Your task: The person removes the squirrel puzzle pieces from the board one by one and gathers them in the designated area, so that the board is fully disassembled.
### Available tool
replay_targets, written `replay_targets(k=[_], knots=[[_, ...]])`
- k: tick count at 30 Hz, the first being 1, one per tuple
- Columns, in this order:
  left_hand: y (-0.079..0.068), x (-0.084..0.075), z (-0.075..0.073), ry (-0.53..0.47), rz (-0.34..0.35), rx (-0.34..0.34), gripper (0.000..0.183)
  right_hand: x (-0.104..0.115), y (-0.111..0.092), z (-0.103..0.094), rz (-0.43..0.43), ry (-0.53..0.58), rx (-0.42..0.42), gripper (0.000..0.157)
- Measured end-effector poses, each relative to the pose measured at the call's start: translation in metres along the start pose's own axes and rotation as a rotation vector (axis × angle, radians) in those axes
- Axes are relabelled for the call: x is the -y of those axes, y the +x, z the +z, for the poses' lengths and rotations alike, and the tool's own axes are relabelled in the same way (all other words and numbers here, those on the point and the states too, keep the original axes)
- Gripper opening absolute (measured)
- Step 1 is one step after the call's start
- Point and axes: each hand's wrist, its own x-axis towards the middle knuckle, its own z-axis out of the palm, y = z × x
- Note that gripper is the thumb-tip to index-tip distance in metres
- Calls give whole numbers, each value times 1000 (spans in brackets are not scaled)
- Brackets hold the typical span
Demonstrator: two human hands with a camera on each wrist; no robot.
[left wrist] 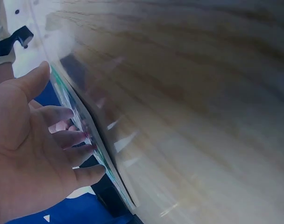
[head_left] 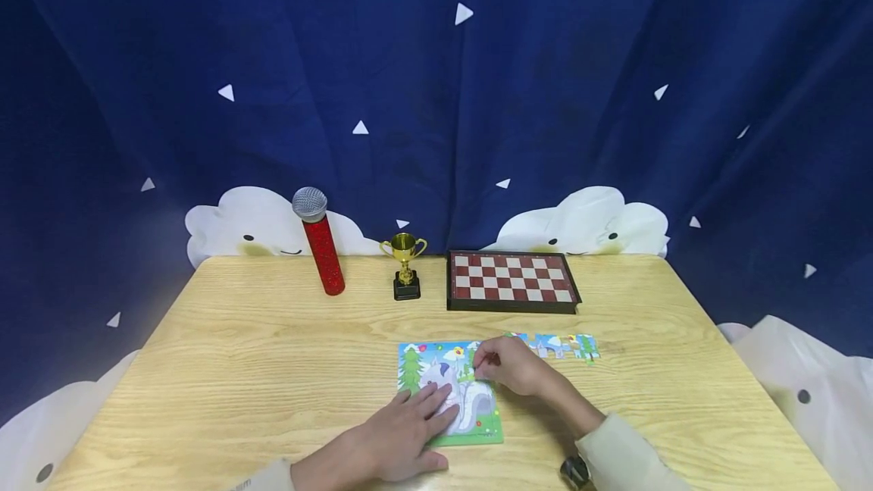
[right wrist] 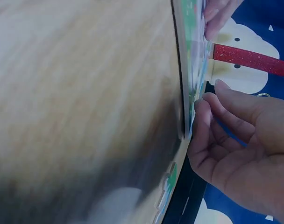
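Observation:
A jigsaw puzzle [head_left: 409,373] with a light-grey cartoon animal, trees and flowers lies flat on the wooden table. My left hand [head_left: 405,434] rests on its lower left part, fingers spread and straight; the left wrist view shows the palm side [left wrist: 37,144] beside the puzzle's edge [left wrist: 97,135]. At the puzzle's upper right, my right hand [head_left: 514,366] pinches a puzzle piece with curled fingers, and the piece is mostly hidden by them. In the right wrist view, that hand's fingertips [right wrist: 201,105] touch the puzzle's surface close to its edge. Several loose puzzle pieces [head_left: 555,345] lie just beyond the right hand.
Along the back of the table stand a red microphone [head_left: 323,256] with a silver head, a small gold trophy cup [head_left: 405,260] and a red-and-white checkered board [head_left: 511,279] in a black frame. A dark blue curtain [head_left: 409,59] with white triangles and clouds hangs behind.

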Motion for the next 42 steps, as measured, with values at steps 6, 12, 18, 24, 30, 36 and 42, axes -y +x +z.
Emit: replay_targets(k=[6,12,18,24,30,36,42], knots=[[0,-1,3,35,-10,-18,68,0,1,6,-3,-31,4,5],[1,-2,4,51,-17,-8,67,4,1,10,3,-55,9,3],[2,-2,3,37,-32,29,68,6,0,9,9,-54,18,3],[3,-1,1,34,-42,49,68,6,0,8,13,-34,27,3],[3,-1,0,22,-42,60,69,6,1,6,10,-35,38,1],[3,-1,1,31,-38,59,71,4,1,0,-33,56,68,12],[4,0,2,34,-34,62,72,-1,0,-6,-56,119,89,12]])
